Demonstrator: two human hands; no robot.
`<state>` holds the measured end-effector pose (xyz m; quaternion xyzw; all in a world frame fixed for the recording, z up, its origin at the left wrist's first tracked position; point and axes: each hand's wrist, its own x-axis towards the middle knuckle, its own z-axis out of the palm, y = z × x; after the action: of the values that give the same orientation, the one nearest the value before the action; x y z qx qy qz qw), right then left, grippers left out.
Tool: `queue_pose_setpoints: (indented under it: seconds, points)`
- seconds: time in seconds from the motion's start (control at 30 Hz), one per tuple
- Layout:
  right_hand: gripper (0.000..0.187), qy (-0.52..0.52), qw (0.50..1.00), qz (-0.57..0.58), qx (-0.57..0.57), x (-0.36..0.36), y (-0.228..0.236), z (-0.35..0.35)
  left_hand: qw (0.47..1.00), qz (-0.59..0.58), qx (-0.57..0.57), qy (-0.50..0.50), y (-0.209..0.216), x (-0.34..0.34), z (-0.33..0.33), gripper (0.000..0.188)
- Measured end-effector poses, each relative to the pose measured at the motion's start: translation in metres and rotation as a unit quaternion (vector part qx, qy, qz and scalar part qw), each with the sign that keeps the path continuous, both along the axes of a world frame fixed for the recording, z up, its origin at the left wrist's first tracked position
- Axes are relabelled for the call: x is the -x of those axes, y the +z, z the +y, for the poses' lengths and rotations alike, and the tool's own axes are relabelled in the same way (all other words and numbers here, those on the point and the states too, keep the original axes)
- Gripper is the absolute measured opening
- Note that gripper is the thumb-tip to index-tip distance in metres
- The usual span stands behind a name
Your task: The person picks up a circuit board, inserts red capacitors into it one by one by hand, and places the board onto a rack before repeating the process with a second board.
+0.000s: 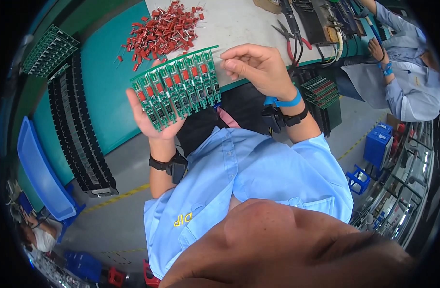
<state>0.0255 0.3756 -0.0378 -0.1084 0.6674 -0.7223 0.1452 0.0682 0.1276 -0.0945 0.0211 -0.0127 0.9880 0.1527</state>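
Note:
A green circuit board panel (183, 104) with several narrow sections lies tilted across my left hand (168, 130). That hand grips it from below, the palm and spread thumb showing at the panel's edge. Red box-shaped parts with wire leads sit in a row along the sections. My right hand (263, 69) is raised just past the panel's right end, thumb and fingers drawn into a pinch; anything between the tips is too small to make out. Beyond the panel lies a heap of loose red capacitors (165, 33) on the pale worktop.
Pliers (291, 42) with red handles and cables lie at the bench's right. A black slotted rack (76, 127) and stacked green boards (49, 50) stand at left, near a blue tray (40, 168). More boards (321, 91) stand at right, where another person (407, 77) works.

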Motion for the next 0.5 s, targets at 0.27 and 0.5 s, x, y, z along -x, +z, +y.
queue_pose_setpoints:
  seconds: [0.27, 0.5]
  points:
    - [0.02, 0.023, 0.998, 0.019, -0.058, -0.0012, -0.005, -0.0048, 1.0, -0.001, -0.01, -0.007, 0.0022, 0.0013, 0.0004, 0.081]
    - [0.02, 0.032, 0.998, 0.004, -0.054, -0.0019, -0.0045, -0.0069, 1.0, -0.011, 0.01, 0.004, 0.0002, 0.0006, -0.0007, 0.081]
